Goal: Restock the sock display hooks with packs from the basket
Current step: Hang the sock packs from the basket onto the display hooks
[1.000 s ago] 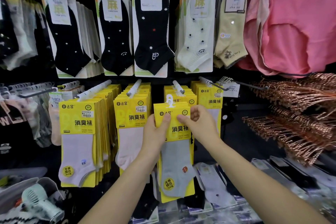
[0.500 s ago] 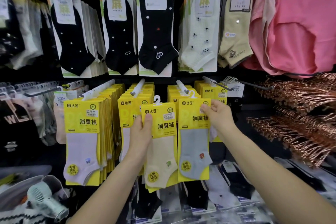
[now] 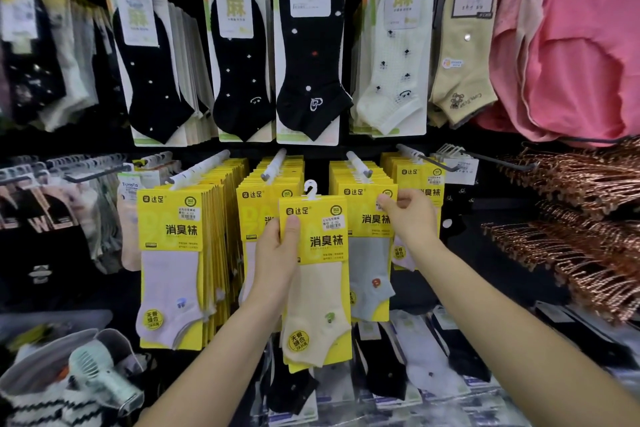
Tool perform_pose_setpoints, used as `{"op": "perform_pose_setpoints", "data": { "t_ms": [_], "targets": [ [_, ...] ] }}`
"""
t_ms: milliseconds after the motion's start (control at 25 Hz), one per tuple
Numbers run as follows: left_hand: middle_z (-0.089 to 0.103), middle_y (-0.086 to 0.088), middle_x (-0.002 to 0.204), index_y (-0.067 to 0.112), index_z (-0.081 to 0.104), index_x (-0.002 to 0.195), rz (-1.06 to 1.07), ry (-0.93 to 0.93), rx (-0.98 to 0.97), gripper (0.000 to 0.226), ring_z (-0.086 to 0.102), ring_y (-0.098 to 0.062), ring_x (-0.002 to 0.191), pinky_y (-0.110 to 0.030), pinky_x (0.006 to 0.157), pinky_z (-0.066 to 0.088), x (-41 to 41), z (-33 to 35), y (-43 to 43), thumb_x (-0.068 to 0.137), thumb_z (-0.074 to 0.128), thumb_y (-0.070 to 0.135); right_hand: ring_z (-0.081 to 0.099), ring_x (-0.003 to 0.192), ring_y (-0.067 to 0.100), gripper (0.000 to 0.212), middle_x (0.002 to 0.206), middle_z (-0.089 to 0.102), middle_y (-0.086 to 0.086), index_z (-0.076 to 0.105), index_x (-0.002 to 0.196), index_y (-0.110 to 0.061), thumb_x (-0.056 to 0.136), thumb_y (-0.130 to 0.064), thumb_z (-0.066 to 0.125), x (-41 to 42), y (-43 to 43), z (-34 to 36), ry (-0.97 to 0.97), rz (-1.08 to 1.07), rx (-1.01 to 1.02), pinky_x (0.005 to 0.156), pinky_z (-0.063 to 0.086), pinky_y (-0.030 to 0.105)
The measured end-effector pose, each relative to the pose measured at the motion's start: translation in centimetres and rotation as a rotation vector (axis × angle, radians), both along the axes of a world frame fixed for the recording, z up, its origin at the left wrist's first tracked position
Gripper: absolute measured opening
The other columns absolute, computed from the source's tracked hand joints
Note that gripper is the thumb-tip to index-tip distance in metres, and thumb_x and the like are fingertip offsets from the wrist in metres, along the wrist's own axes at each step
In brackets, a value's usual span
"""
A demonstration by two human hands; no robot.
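While left hand (image 3: 277,253) grips cream sock pack (image 3: 317,282) off-hook, right hand (image 3: 410,215) pinches hung grey pack (image 3: 369,253) corner, I think.

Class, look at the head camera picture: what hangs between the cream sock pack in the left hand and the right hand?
A yellow pack with a grey sock, hanging on its peg; the right hand touches its top corner.

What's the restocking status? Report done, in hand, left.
Done: the grey sock pack hangs on its hook, the right hand at its top. In hand: the left hand holds a cream sock pack, its hanger clear of any hook. Left: hang it; the basket isn't visible.
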State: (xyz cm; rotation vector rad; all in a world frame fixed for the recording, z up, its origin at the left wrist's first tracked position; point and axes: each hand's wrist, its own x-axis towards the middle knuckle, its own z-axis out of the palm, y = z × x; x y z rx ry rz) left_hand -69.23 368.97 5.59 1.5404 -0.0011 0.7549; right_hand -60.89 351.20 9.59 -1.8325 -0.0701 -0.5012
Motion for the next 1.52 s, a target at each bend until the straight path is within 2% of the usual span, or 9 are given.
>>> {"op": "perform_pose_setpoints", "data": {
  "t_ms": [200,320,480,600,720,840,1040,1240,1520],
  "targets": [
    [0.068,0.004,0.086,0.021,0.059,0.089,-0.04,-0.017,-0.022,0.017,0.065,-0.007,0.079,-0.023,0.067,0.054,0.5,0.1,-2.1,0.094,0.05,0.034,0.054,0.079,0.008,0.025,0.085,0.058,-0.006,0.056,0.098,-0.018,0.083,-0.036,0.067,-2.9,0.0,-1.1,-0.161,0.192,0.043,0.064,0.043,0.01],
    [0.07,0.0,0.097,0.018,0.061,0.099,-0.074,-0.014,-0.033,0.016,0.068,-0.013,0.087,-0.031,0.073,0.057,0.9,0.1,-3.6,0.092,0.055,0.031,0.058,0.076,0.015,0.02,0.082,0.066,0.005,0.065,0.089,-0.013,0.086,-0.033,0.065,-3.7,0.5,-1.5,-0.158,0.26,-0.121,0.069,0.047,0.027],
    [0.06,0.009,0.076,0.02,0.054,0.082,0.007,-0.009,-0.03,0.015,0.056,-0.006,0.067,-0.019,0.062,0.047,0.8,0.0,-3.8,0.094,0.052,0.028,0.065,0.093,0.029,0.017,0.085,0.07,0.009,0.064,0.087,-0.008,0.091,-0.023,0.059,-3.3,-0.9,-1.6,-0.06,0.233,0.02,0.074,0.053,0.035],
    [0.058,-0.001,0.082,0.022,0.053,0.081,0.061,0.005,-0.054,0.016,0.052,-0.014,0.076,-0.037,0.071,0.046,0.7,0.1,-2.3,0.096,0.049,0.027,0.059,0.088,0.048,0.037,0.101,0.063,0.031,0.055,0.099,0.012,0.093,-0.024,0.056,-2.3,-2.2,-1.3,-0.025,0.149,0.025,0.074,0.051,0.051],
    [0.063,0.004,0.086,0.028,0.056,0.084,0.107,-0.011,-0.036,0.014,0.057,-0.015,0.082,-0.039,0.077,0.05,0.2,0.4,-1.2,0.096,0.049,0.027,0.062,0.083,0.037,0.034,0.094,0.066,0.024,0.057,0.094,0.009,0.093,-0.025,0.056,-1.4,-2.5,0.0,-0.04,0.118,0.067,0.075,0.052,0.041],
    [0.064,0.007,0.083,0.028,0.058,0.084,0.113,-0.013,-0.027,0.014,0.058,-0.014,0.08,-0.035,0.073,0.05,-0.3,0.1,-0.6,0.096,0.05,0.027,0.053,0.06,0.012,0.023,0.07,0.062,0.003,0.059,0.076,-0.009,0.092,-0.025,0.058,-1.1,-1.3,0.9,-0.056,0.128,0.011,0.053,0.043,0.02],
    [0.054,0.0,0.071,0.011,0.056,0.08,0.107,-0.013,0.07,0.02,0.046,-0.009,0.063,-0.027,0.06,0.039,-0.5,0.3,-1.2,0.095,0.052,0.024,0.062,0.083,0.035,0.028,0.09,0.068,0.02,0.063,0.087,-0.001,0.091,-0.028,0.06,-0.2,0.3,0.9,-0.055,0.082,-0.056,0.071,0.051,0.043],
    [0.054,0.001,0.069,0.016,0.058,0.079,0.111,-0.071,0.097,0.02,0.044,-0.003,0.059,-0.017,0.055,0.038,-1.2,1.4,-1.0,0.095,0.052,0.025,0.03,0.046,0.01,0.046,0.048,0.034,-0.007,0.034,0.054,-0.021,0.089,-0.03,0.061,-0.1,-0.3,0.3,-0.095,0.042,-0.114,0.045,0.021,0.025],
    [0.062,-0.022,0.085,0.003,0.06,0.088,0.093,-0.013,0.112,0.026,0.054,-0.027,0.074,-0.044,0.071,0.046,-1.2,1.9,-0.7,0.094,0.052,0.027,0.026,0.049,0.013,0.046,0.054,0.031,-0.003,0.029,0.059,-0.017,0.091,-0.031,0.059,1.4,0.0,0.6,-0.08,0.002,-0.204,0.045,0.02,0.028]
  ]
}}
